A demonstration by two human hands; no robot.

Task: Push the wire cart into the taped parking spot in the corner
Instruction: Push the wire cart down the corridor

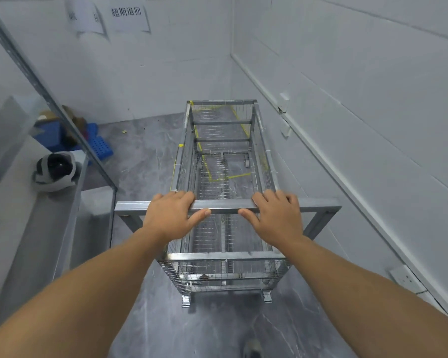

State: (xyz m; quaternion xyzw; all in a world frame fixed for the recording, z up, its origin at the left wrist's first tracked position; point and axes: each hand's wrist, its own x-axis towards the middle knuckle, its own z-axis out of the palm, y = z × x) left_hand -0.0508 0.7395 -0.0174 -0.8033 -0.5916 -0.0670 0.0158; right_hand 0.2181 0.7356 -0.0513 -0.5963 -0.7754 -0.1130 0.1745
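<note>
A long silver wire cart (224, 259) on small castors stands on the grey floor, pointing toward the far right corner. Its metal handle bar (226, 204) runs across the near end. My left hand (172, 215) grips the bar left of centre and my right hand (274, 215) grips it right of centre, fingers over the top, thumbs below. Yellow tape lines (229, 177) marking the parking spot show through the cart's mesh floor, along the right wall up to the corner. The far part of the cart sits over the taped area.
A white wall with a low rail (321, 161) runs close along the cart's right side. A metal shelf rack (62, 192) stands on the left, holding a rolled white and black item (55, 171). Blue crates (98, 144) lie on the floor at the far left.
</note>
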